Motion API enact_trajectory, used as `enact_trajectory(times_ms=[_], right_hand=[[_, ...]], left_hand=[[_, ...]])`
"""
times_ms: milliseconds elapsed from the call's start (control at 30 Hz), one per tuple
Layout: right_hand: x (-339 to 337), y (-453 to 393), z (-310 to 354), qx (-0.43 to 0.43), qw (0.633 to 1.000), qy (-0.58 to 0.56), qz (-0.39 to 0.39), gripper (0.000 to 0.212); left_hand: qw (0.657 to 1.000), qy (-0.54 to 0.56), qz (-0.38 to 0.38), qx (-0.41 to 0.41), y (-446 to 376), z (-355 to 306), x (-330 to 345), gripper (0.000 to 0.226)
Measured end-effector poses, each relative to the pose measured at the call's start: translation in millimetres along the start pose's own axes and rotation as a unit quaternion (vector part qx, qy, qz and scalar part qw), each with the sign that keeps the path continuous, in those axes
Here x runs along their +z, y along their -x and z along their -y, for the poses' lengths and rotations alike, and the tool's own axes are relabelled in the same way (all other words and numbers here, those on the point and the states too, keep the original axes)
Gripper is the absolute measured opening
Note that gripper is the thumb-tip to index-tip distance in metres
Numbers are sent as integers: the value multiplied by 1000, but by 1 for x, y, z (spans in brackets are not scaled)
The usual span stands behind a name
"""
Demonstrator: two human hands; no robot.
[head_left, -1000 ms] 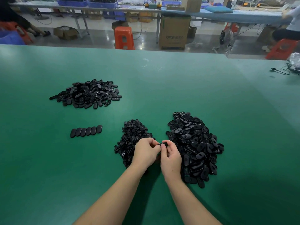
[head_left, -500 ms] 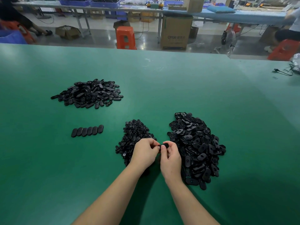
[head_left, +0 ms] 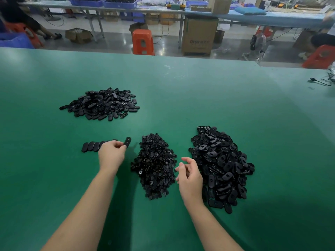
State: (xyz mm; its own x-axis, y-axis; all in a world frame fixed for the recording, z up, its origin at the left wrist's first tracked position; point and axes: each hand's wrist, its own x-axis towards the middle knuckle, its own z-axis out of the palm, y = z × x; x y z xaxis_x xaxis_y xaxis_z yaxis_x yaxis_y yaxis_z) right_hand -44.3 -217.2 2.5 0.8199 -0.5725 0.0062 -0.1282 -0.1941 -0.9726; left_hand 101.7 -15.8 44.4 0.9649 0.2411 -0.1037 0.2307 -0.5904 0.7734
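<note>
Left to right: a row of black oval pieces (head_left: pixel 94 146) lies on the green table (head_left: pixel 199 98); the left hand (head_left: pixel 112 154) pinches a glossy black oval piece (head_left: pixel 127 142) at the row's right end; the right hand (head_left: pixel 190 175), loosely curled, holds nothing.

Black-part heaps: 3 (far-left heap (head_left: pixel 101 104), middle heap (head_left: pixel 154 165), right heap (head_left: pixel 221 165)). Row of oval pieces (head_left: pixel 90 146): 1. Held oval piece (head_left: pixel 127 142): 1.

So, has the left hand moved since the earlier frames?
Yes. The left hand went left, from the small-parts pile to the row of ovals, pinching a black oval piece.
</note>
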Motion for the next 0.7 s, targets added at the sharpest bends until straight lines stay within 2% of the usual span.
enact_trajectory(times_ms=[233,367,433,533,600,700], right_hand=[[0,0,2,-2,1000,12,-1,13],[-1,1,3,-2,1000,16,2,14],[-1,1,3,-2,1000,16,3,14],[-1,1,2,-2,1000,22,5,13],[0,0,2,-2,1000,24,6,13],[0,1,2,-3,1000,22,7,14]], left_hand=[[997,-64,-37,32,-13,16,4,23],[991,-105,-55,69,-11,23,7,21],[979,-151,-71,120,-7,27,7,18],[940,-243,-86,222,-2,34,12,20],[928,-290,-76,222,-1,36,15,23],[931,-313,-43,185,-2,39,18,33]])
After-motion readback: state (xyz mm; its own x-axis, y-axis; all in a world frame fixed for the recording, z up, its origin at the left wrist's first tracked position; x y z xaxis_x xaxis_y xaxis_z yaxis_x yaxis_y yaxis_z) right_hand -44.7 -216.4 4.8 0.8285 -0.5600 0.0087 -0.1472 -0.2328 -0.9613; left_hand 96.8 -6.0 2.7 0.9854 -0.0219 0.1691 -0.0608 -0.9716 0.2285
